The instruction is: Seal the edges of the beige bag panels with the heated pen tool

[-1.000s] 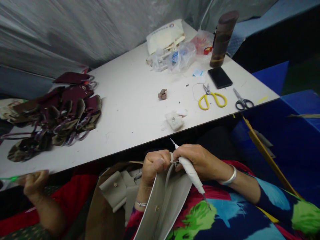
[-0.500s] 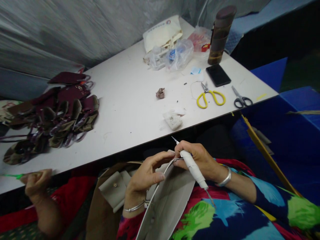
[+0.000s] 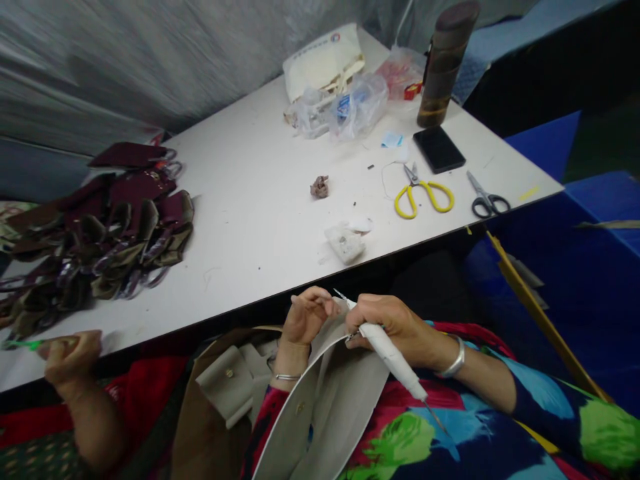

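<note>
Pale grey bag (image 3: 325, 400) in lap, below near edge of worktop (image 3: 245, 193), with mouth gaping upward. Right grip (right hand (image 3: 387, 323)) closed round white-wrapped pointed tool (image 3: 393, 360), with thumb also down at bag rim, by a small metal fitting (image 3: 353, 335) too tiny to make out. Left hand (image 3: 306, 317) across the rim, with fingers half curled; cannot tell if left grip open or pinching, nor if touching rim or just beside it.

Main risk, judged: pricked left fingertips. Cause: bare tool tip (image 3: 340, 294) directed toward left hand and very near it. Next: skid of the tip into pale panel, with scratch or stray hole. Cause: floppy bag mouth, likely poor support from left side. Also: snag of rear metal rod (image 3: 436, 417) in patterned top (image 3: 400, 440). Cause: rear end aimed back at the cloth; contact unclear. Also: slipped rim. Cause: right grip shared between tool and bag, so easily loosened on either.

Lesser: black-handled scissors (image 3: 484, 197) close to worktop's near edge, toward right corner; could get knocked off by a stray elbow. Same for whitish packet (image 3: 346, 243) farther left along that edge.
</note>
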Motion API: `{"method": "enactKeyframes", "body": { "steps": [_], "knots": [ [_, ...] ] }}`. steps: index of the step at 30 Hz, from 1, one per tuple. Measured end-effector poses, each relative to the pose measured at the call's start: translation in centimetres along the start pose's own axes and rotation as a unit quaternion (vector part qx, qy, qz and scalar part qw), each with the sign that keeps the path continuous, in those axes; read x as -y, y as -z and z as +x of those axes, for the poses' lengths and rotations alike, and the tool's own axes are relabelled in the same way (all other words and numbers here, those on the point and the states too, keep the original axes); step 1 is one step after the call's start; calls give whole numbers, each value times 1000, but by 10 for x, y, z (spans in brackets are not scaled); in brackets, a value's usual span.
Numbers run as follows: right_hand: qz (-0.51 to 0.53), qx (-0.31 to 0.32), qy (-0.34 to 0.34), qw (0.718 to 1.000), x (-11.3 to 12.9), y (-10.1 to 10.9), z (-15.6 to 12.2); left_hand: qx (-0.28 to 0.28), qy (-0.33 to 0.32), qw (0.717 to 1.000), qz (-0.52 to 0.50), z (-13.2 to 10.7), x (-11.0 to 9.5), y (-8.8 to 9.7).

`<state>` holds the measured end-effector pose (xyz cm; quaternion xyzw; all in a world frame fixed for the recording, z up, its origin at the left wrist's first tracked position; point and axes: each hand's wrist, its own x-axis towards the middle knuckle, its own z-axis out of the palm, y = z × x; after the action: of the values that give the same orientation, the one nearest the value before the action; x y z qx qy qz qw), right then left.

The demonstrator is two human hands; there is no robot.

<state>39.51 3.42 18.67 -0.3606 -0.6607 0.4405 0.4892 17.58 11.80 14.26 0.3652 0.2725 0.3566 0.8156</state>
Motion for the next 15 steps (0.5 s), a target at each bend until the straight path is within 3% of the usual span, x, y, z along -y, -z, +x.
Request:
{"method": "enactKeyframes", "body": {
  "steps": [2, 4, 6, 8, 10, 13, 15],
  "knots": [
    [0, -17, -20, 1000, -1, 1, 1, -76, -48, 995, -52, 7, 3, 8],
    [3, -35, -45, 998, -2, 3, 2, -101, -77, 991, -49, 5, -1, 9],
    [0, -54, -64, 996, -4, 3, 3, -73, -65, 995, 27, -6, -14, 2],
    [-3, -71, -76, 995, -6, 2, 3, -14, -11, 988, 155, -22, -32, -13],
    [-3, -83, -82, 993, -8, 0, 4, 44, 51, 951, 300, -35, -46, -32],
    [-5, -93, -81, 992, -10, -3, 6, 27, 75, 899, 431, -42, -52, -54],
    [-10, -97, -80, 992, -11, -5, 6, -8, 72, 907, 414, -38, -45, -61]
  ]
}}
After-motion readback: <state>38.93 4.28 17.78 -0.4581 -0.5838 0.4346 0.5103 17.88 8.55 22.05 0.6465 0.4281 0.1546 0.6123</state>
